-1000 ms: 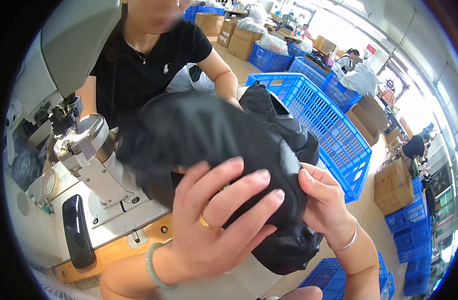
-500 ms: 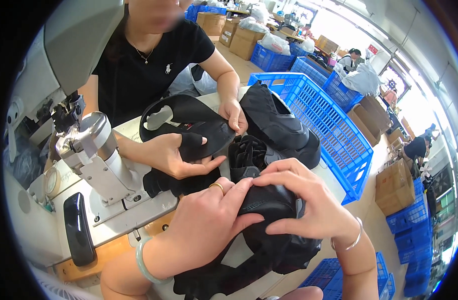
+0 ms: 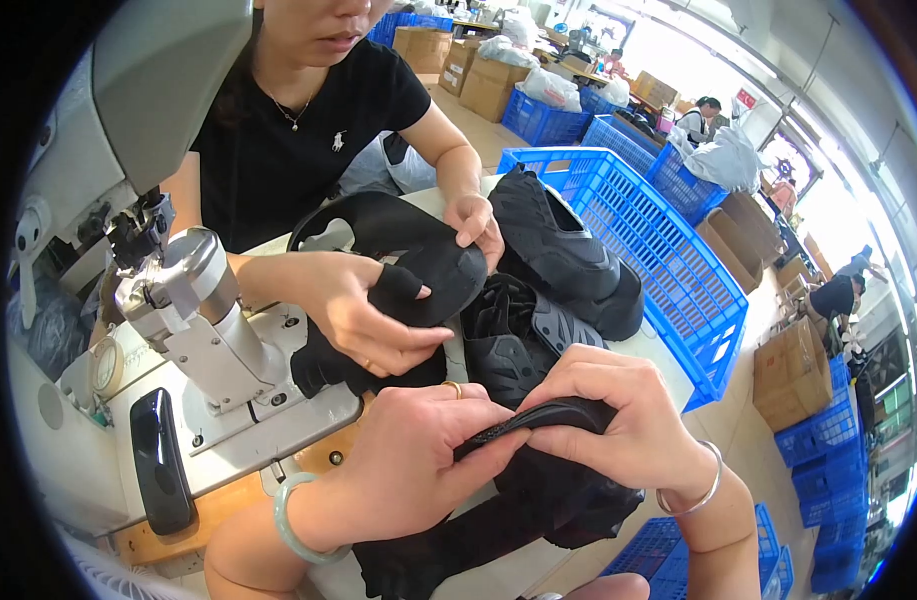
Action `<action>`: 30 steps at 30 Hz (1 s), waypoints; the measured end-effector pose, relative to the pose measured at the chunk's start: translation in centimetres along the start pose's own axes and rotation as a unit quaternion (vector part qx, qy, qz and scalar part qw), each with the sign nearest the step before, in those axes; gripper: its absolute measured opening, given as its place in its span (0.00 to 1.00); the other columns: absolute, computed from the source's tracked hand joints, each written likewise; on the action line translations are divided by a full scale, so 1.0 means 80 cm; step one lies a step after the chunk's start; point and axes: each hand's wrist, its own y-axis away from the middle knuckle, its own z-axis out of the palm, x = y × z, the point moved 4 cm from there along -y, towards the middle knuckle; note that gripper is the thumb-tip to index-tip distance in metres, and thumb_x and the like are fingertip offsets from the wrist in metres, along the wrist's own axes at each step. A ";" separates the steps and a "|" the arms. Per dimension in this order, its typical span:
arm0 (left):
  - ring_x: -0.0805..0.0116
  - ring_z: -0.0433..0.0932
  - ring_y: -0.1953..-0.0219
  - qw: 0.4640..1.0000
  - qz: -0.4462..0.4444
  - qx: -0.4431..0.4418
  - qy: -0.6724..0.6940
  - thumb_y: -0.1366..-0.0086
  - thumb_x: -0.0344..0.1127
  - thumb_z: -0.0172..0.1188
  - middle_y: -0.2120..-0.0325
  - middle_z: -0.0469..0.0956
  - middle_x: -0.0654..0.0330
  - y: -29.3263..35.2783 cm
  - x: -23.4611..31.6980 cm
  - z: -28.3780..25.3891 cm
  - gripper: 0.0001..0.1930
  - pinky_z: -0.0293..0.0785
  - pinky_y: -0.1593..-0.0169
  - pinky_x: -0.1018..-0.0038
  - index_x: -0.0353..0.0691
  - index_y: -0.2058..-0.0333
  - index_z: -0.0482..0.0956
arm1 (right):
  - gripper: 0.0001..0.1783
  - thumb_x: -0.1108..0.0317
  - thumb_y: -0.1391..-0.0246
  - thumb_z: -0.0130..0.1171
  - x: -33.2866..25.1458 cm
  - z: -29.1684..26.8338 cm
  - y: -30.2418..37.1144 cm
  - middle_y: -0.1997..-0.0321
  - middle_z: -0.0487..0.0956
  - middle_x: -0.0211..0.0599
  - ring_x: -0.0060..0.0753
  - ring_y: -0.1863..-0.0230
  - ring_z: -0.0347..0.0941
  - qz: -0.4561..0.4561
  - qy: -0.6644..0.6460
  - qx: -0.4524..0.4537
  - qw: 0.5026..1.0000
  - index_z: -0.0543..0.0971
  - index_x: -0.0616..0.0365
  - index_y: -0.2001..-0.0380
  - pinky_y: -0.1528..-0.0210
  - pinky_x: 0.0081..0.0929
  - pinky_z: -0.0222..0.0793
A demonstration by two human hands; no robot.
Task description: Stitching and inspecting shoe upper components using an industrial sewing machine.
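- The left hand (image 3: 424, 450) pinches the near end of a black shoe piece (image 3: 571, 412), thumb below and fingers above.
- The right hand (image 3: 619, 425) grips the other end of that same piece, fingers curled over its top and thumb beneath.
- Half a second ago the piece showed a broad, patterned face under the fingers; now it is turned edge-on and bowed, its rim lying between the two thumbs and fingertips.
- That turn means both hands now have the rim between them, and its broad face is mostly out of sight.
- The piece is held in front of the person, just on the near side of a patterned black shoe upper (image 3: 504, 365), more of which now shows.
- A length of black cloth (image 3: 459, 545) hangs below the hands; whether it joins the piece cannot be told.
- Across the table, a co-worker (image 3: 314, 150) holds another black piece (image 3: 449, 280) in both hands, beside a sewing machine (image 3: 204, 350).
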 end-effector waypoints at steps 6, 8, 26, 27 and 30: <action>0.62 0.73 0.80 0.999 -0.026 0.005 0.044 0.44 0.32 0.62 0.81 0.75 0.57 -0.001 -0.005 0.001 0.05 0.66 0.76 0.72 0.38 0.69 0.82 | 0.11 0.75 0.59 0.66 0.001 0.002 -0.001 0.71 0.75 0.37 0.37 0.69 0.74 0.011 -0.003 0.025 1.000 0.80 0.59 0.68 0.66 0.26 0.68; 0.63 0.72 0.80 0.999 -0.029 0.005 0.045 0.44 0.32 0.62 0.81 0.75 0.57 -0.001 -0.005 0.001 0.05 0.66 0.76 0.73 0.38 0.69 0.82 | 0.12 0.76 0.63 0.68 0.002 0.002 -0.001 0.72 0.76 0.34 0.30 0.69 0.73 0.023 -0.013 0.040 0.999 0.82 0.59 0.69 0.67 0.22 0.66; 0.63 0.78 0.67 0.988 -0.105 0.069 0.086 0.45 0.35 0.65 0.70 0.78 0.53 -0.003 -0.023 0.005 0.20 0.72 0.61 0.74 0.33 0.55 0.76 | 0.25 0.67 0.60 0.68 0.028 -0.006 -0.005 0.59 0.75 0.40 0.37 0.57 0.73 0.085 -0.060 0.039 0.994 0.76 0.58 0.55 0.54 0.28 0.67; 0.66 0.78 0.65 0.978 -0.115 0.112 0.132 0.45 0.36 0.66 0.68 0.78 0.52 -0.003 -0.025 0.003 0.23 0.73 0.58 0.74 0.31 0.53 0.74 | 0.27 0.66 0.59 0.68 0.032 -0.008 -0.003 0.56 0.74 0.40 0.36 0.55 0.72 0.093 -0.089 0.072 0.989 0.75 0.57 0.52 0.53 0.28 0.67; 0.72 0.75 0.59 0.960 -0.141 0.134 0.201 0.42 0.35 0.64 0.62 0.77 0.56 -0.003 -0.029 0.000 0.23 0.70 0.53 0.77 0.31 0.50 0.70 | 0.37 0.61 0.59 0.70 0.025 -0.012 0.008 0.51 0.72 0.40 0.35 0.53 0.70 0.157 -0.064 0.076 0.983 0.68 0.54 0.44 0.55 0.29 0.68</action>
